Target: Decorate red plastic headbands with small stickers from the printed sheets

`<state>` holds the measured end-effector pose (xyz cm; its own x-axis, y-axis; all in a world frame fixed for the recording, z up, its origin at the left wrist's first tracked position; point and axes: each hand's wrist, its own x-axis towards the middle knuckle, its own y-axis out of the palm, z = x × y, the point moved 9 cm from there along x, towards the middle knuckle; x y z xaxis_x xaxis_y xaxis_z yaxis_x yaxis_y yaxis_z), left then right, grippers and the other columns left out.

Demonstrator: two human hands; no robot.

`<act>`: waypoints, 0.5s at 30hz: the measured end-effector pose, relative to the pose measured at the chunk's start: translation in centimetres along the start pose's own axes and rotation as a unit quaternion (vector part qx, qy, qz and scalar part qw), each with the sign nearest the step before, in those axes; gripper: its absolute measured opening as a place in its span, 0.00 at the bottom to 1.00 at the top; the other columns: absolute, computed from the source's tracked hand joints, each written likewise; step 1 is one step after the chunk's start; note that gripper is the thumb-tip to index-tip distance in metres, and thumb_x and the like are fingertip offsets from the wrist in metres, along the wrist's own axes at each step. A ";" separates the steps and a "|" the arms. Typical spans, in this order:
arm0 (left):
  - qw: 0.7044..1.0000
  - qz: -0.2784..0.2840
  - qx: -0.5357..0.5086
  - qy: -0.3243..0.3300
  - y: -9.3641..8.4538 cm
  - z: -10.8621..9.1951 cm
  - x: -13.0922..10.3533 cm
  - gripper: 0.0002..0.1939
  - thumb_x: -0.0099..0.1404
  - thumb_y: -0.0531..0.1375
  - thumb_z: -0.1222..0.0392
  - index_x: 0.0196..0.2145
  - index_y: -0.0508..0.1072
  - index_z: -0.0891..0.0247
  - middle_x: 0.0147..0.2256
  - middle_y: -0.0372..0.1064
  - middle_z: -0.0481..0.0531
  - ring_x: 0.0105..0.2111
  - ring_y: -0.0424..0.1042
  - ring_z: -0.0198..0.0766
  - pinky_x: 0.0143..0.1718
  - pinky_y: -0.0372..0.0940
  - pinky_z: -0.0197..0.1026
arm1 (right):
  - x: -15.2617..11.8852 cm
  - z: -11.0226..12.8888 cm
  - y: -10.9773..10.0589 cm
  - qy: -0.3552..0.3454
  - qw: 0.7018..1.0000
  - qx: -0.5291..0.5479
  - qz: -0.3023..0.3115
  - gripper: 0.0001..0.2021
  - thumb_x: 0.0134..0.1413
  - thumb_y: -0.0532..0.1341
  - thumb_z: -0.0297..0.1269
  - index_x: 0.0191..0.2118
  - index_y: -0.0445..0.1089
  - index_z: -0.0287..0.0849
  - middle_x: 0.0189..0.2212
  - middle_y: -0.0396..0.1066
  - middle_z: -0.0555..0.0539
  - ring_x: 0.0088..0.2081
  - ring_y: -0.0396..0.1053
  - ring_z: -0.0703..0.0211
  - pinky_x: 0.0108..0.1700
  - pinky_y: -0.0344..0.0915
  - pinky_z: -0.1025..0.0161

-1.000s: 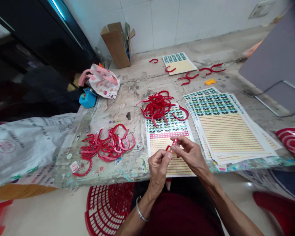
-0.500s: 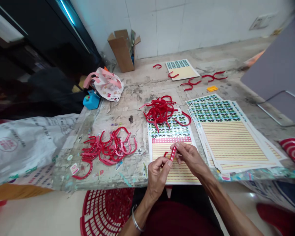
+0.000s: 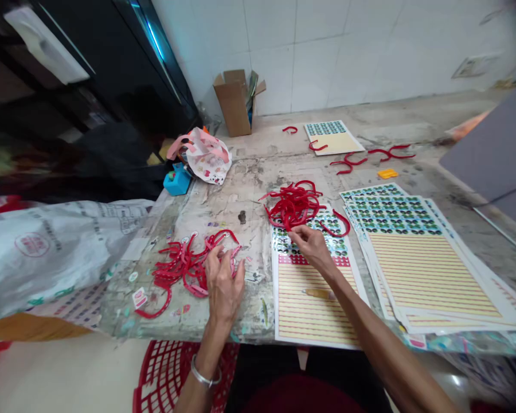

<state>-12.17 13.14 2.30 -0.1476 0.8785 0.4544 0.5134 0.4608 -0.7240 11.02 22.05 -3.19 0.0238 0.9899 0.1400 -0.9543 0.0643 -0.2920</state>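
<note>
My left hand [image 3: 224,284], a bangle on its wrist, is over the right side of a pile of red and pink curved bands [image 3: 178,267], fingers apart. Any band under the palm is hidden. My right hand [image 3: 312,245] pinches the near end of a red band at the edge of a second heap of plain red bands [image 3: 294,203]. That heap lies partly on a sticker sheet [image 3: 313,321] with green pictures, a pink dotted row and yellow stripes. One red band [image 3: 340,223] rests just right of the heap. A tan tool [image 3: 320,293] lies on the sheet, partly behind my right forearm.
More sticker sheets [image 3: 434,275] are stacked at the right. Farther back are loose red bands [image 3: 348,163], a yellow piece [image 3: 387,174], a small sheet [image 3: 346,143] and a cardboard box [image 3: 233,109]. A blue box [image 3: 177,181] and cloth bag [image 3: 208,160] stand back left.
My hands have separated. The left moved left to the dotted bands and opened, without the dotted band visible in it; the right moved up to the plain red heap and pinches a band. The view has shifted.
</note>
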 end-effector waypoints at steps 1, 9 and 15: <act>0.999 0.004 -0.046 -0.003 0.3 -0.5 -0.2 0.13 0.60 0.56 0.61 0.42 0.71 0.67 0.47 0.62 0.62 0.50 0.62 0.49 0.52 0.57 0.51 | -0.3 0.0 -0.6 0.002 1.000 0.018 -0.004 0.15 0.52 0.56 0.49 0.30 0.68 0.40 0.18 0.61 0.52 0.19 0.56 0.66 0.22 0.54 0.67; 0.876 0.201 -0.403 -0.175 9.0 -6.3 -1.7 0.10 0.61 0.56 0.59 0.37 0.74 0.65 0.33 0.72 0.53 0.28 0.70 0.35 0.31 0.64 0.36 | -2.5 0.0 -5.1 -0.006 0.997 0.040 -0.072 0.16 0.57 0.51 0.49 0.37 0.64 0.41 0.20 0.60 0.53 0.19 0.57 0.66 0.20 0.54 0.68; 0.860 0.225 -0.419 -0.184 11.0 -8.7 -2.0 0.10 0.60 0.56 0.61 0.35 0.74 0.67 0.33 0.72 0.54 0.27 0.69 0.34 0.31 0.63 0.35 | -2.4 1.0 -7.0 -0.060 0.989 -0.039 -0.127 0.11 0.54 0.57 0.43 0.35 0.68 0.41 0.27 0.67 0.48 0.29 0.62 0.59 0.34 0.59 0.62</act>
<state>1.14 15.30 -2.01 0.0481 0.9956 -0.0803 0.9949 -0.0549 -0.0850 17.33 19.12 -0.49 0.2203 0.9188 0.3275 -0.8960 0.3234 -0.3045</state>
